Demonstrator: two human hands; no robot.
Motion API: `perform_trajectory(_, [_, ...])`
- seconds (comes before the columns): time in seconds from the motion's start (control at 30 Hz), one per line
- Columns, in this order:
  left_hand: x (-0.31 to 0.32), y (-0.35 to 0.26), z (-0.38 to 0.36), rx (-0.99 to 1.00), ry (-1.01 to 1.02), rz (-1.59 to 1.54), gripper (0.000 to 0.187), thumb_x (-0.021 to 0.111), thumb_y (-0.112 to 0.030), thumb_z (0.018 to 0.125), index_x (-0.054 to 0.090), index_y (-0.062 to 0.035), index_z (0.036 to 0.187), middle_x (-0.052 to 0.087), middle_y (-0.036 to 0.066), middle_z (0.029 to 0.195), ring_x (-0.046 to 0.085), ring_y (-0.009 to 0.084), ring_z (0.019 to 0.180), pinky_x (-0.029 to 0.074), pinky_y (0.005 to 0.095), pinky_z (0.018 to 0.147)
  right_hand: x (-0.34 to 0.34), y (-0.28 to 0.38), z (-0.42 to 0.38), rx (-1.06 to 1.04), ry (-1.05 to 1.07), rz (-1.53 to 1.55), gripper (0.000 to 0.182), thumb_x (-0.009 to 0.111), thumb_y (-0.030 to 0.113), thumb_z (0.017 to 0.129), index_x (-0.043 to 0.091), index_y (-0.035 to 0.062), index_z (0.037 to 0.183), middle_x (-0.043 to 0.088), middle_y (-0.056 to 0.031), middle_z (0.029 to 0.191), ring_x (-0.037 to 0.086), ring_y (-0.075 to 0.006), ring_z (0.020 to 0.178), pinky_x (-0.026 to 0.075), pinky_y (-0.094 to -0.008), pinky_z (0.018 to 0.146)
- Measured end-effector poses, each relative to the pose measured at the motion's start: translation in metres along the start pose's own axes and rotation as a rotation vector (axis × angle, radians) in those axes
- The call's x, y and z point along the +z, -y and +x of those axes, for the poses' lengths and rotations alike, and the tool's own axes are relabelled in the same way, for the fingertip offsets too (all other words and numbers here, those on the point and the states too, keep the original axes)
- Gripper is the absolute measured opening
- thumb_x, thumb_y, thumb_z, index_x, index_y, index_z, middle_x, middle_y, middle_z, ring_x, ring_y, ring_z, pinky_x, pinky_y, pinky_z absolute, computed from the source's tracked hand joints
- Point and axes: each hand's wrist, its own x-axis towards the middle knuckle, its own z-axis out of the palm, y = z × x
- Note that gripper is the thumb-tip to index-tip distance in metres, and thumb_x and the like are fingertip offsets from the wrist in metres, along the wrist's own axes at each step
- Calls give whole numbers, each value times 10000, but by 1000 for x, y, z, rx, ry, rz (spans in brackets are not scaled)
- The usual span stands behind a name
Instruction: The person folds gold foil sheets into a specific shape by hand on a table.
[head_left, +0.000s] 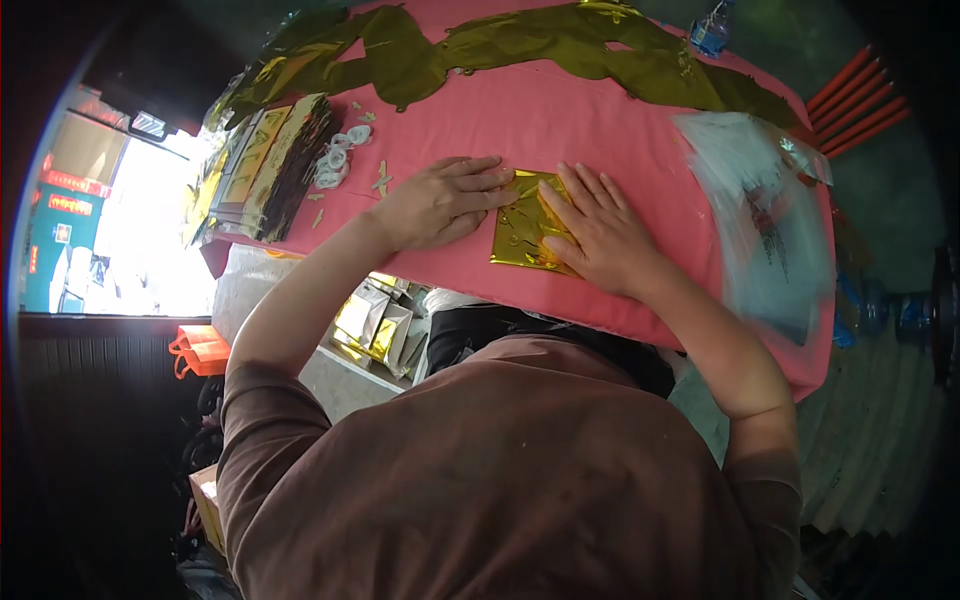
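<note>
A shiny gold foil packet (515, 238) lies flat on the pink-covered table (470, 120), right in front of my body. My right hand (608, 238) rests on its right side, palm down, with the fingers stretched and spread over the foil. From the left, my left hand (435, 205) reaches the packet's upper left edge; its fingers are extended close together and their tips touch the foil. Neither hand grips anything. Creases and reflections run across the packet's surface, and its right part is hidden beneath my right hand.
Stacked gold-and-dark sheets (262, 165) stand at the left, beside white rings (333, 160) and small pieces. Gold foil cutouts (400, 60) stretch along the far edge. Clear plastic bags (755, 215) lie at the right. A box of foil packets (375, 325) sits below the table edge.
</note>
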Motion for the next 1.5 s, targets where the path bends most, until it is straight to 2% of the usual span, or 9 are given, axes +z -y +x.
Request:
perform_trajectory(0.2, [-8, -34, -8, -68, 25, 26, 448, 526, -140, 813, 516, -76, 1256, 469, 137, 1325, 424, 299, 1240, 331, 443, 1037, -8, -1, -6, -85, 79, 34, 615, 437, 380, 907, 269, 92, 1424, 179, -181, 1487, 157, -315, 1384, 97, -435, 1126])
perform_trajectory(0.4, [-17, -69, -18, -56, 3, 22, 662, 641, -417, 743, 498, 4, 1234, 462, 148, 1318, 423, 305, 1234, 327, 475, 1023, -12, 12, -21, -147, 93, 76, 626, 445, 371, 905, 249, 95, 1431, 179, -181, 1486, 158, -312, 1385, 88, -435, 1129])
perform_trajectory(0.67, [-1, -59, -18, -28, -112, -44, 641, 724, -347, 657, 556, -7, 1174, 574, 121, 1168, 542, 277, 1095, 442, 398, 920, -11, 4, -20, -163, 104, 75, 698, 344, 479, 936, 186, 14, 1431, 156, -195, 1490, 142, -311, 1390, 74, -419, 1132])
perform_trajectory(0.77, [1, -59, -14, -6, -188, -52, 504, 693, -228, 672, 590, -8, 1113, 625, 112, 1062, 592, 267, 994, 483, 371, 846, -11, -11, -16, -81, 163, 519, 746, 252, 540, 943, 124, -4, 1437, 155, -191, 1496, 162, -300, 1388, 86, -396, 1132])
perform_trajectory(0.83, [3, -59, -10, 4, -228, -65, 417, 668, -123, 674, 608, 5, 1067, 637, 116, 1025, 616, 268, 935, 502, 362, 796, -17, -14, -14, 176, 216, 1341, 771, 172, 579, 939, 75, 6, 1444, 204, -187, 1486, 193, -285, 1382, 110, -378, 1128])
perform_trajectory(1.03, [9, -56, -4, -11, -232, 91, 320, 646, -126, 702, 624, -42, 1011, 644, 72, 885, 623, 222, 845, 521, 353, 721, -10, -39, -11, 177, 12, 1882, 710, 152, 554, 953, 247, 8, 1397, 349, -164, 1428, 338, -244, 1316, 213, -339, 1093])
perform_trajectory(1.23, [16, -52, 1, -329, -466, -339, 190, 621, -85, 791, 640, -20, 968, 650, 82, 834, 631, 203, 738, 502, 312, 649, -14, -54, -12, 389, -230, 1948, 497, 326, 374, 974, 406, 10, 1303, 520, -144, 1262, 501, -225, 1169, 360, -347, 1019])
perform_trajectory(1.33, [19, -41, 18, -789, -414, -952, 242, 602, -185, 891, 619, 35, 990, 653, 22, 821, 583, 53, 671, 475, 243, 601, -12, -52, -11, 258, -56, 2049, 408, 424, 269, 955, 431, 8, 1269, 548, -101, 1202, 534, -221, 1113, 394, -362, 994])
perform_trajectory(1.5, [32, -43, 48, -851, -454, -1540, 212, 594, -161, 895, 605, 24, 997, 659, 67, 852, 616, 102, 701, 498, 221, 615, -18, -28, 0, 438, -56, 1968, 344, 559, 182, 897, 481, 57, 1207, 575, -66, 1140, 579, -183, 1013, 506, -337, 817])
